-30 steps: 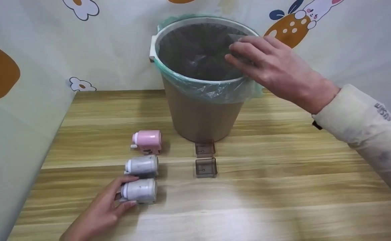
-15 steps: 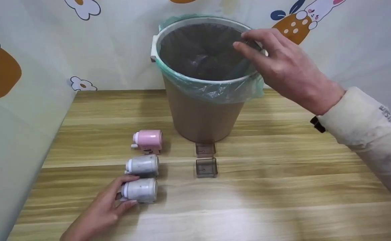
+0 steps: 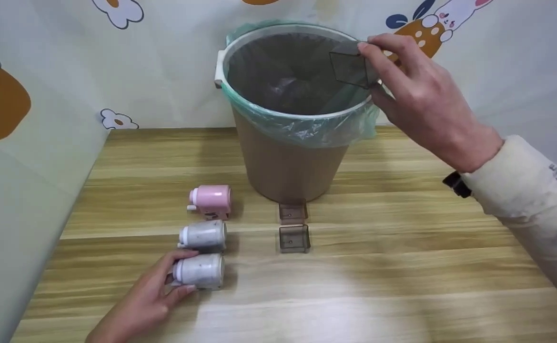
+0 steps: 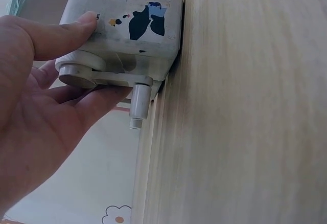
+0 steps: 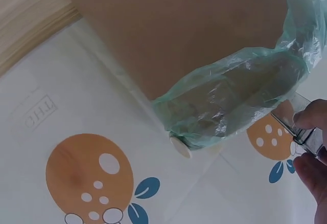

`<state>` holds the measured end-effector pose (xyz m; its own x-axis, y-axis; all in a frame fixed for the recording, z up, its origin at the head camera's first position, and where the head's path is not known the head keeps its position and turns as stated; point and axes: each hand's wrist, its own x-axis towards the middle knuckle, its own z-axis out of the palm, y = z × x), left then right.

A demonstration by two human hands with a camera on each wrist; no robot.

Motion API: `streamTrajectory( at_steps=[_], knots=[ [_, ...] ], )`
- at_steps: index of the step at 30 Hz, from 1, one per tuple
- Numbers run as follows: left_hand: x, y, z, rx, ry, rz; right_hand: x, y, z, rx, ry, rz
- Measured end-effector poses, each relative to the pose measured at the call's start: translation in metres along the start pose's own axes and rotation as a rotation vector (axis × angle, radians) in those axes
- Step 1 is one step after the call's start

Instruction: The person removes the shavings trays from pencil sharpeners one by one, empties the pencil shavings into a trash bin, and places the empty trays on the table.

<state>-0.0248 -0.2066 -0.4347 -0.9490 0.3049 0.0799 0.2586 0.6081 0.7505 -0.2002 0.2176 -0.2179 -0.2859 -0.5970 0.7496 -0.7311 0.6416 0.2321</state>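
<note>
My left hand grips the nearest white crank pencil sharpener, fingers and thumb on either side of its crank end. In the left wrist view, this sharpener shows a dark cartoon sticker and its crank handle. Behind it stand a second whitish sharpener and a pink one. Above the right rim of the trash bin, my right hand pinches a clear grey shavings drawer. In the right wrist view this drawer is partly hidden by the fingers.
Two more transparent drawers, a brownish one and a grey one, lie before the bin. A green plastic liner hangs over the bin's rim. Patterned cloth rises behind the wooden table.
My right hand has drawn back right across the bin's rim and turned, so the drawer it holds now shows plainly. The left hand and the sharpeners have stayed in place.
</note>
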Motion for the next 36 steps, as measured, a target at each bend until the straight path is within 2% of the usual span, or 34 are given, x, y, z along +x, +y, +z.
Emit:
streamTrajectory(
  at_steps=[4, 13, 19, 25, 31, 36],
  knots=[
    [0.001, 0.000, -0.001, -0.011, -0.021, -0.019, -0.003, 0.000, -0.002, 0.021, 0.009, 0.052],
    [0.001, 0.001, -0.002, 0.006, -0.030, -0.041, -0.008, -0.003, -0.006, 0.104, -0.028, 0.181],
    [0.001, 0.001, -0.001, 0.009, -0.020, -0.017, -0.012, -0.003, -0.012, 0.123, -0.023, 0.262],
    [0.001, 0.001, 0.000, 0.001, -0.021, -0.009, -0.013, -0.006, -0.014, 0.187, 0.003, 0.320],
    [0.000, 0.001, 0.000, 0.001, -0.020, -0.005, -0.014, -0.012, -0.014, 0.250, -0.009, 0.392],
    [0.000, 0.001, 0.000, 0.003, -0.022, -0.007, -0.017, -0.015, -0.014, 0.277, -0.024, 0.411]
  ],
)
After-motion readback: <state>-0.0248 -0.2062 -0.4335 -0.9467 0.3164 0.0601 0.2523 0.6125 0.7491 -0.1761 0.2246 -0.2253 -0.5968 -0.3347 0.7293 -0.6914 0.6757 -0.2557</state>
